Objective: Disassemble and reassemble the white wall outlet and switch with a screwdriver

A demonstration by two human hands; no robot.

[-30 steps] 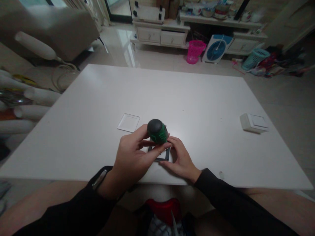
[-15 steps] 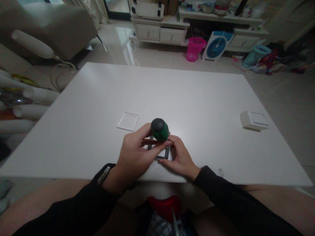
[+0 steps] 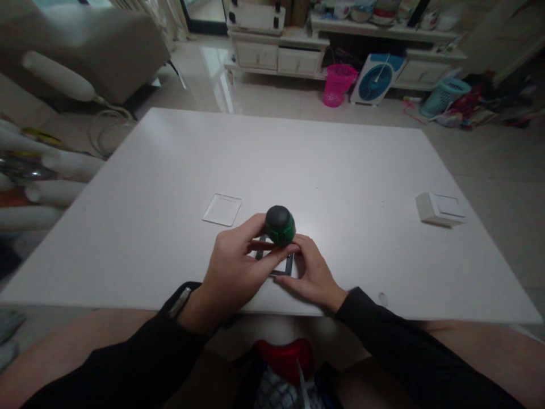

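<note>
My left hand (image 3: 232, 271) grips a screwdriver with a green and black handle (image 3: 280, 225), held upright and pointing down into a dark square frame (image 3: 283, 267) that lies on the white table (image 3: 272, 165) near its front edge. My right hand (image 3: 314, 274) rests on the right side of that frame, fingers pressed against it. Most of the frame is hidden under my hands. A clear square cover plate (image 3: 222, 209) lies just to the left, beyond my left hand.
A white wall switch (image 3: 440, 208) sits at the table's right side. Past the table stand a pink basket (image 3: 336, 85), a blue fan (image 3: 375, 81), a teal basket (image 3: 444, 95) and a low cabinet (image 3: 276, 55). White tubes (image 3: 51, 193) lie at the left.
The screwdriver handle has shifted slightly to the right in my left hand. Both hands stay on the frame.
</note>
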